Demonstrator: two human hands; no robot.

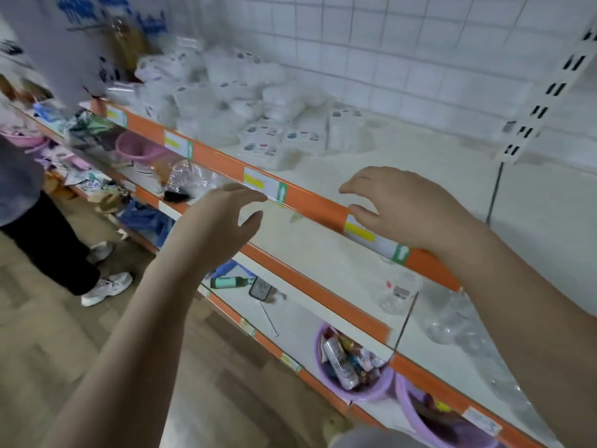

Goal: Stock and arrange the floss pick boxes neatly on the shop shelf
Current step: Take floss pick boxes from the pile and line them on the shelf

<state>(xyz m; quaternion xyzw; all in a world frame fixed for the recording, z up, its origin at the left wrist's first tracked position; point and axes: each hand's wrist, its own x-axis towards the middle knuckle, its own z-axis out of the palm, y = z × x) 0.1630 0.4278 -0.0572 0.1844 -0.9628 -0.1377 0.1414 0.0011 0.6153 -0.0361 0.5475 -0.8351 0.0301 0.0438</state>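
Head: both hands (223, 221) empty, boxes (226, 101) piled.

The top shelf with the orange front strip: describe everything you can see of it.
The top shelf is a white board, its material unclear, running along a white tiled wall, fronted by an orange strip carrying white price labels with yellow patches and green arrows. A loose heap of floss pick boxes, white and clear, crowds its left part; the right part lies bare. A slotted white upright stands at its right end. The right hand hovers above the strip, fingers spread; contact cannot be told.
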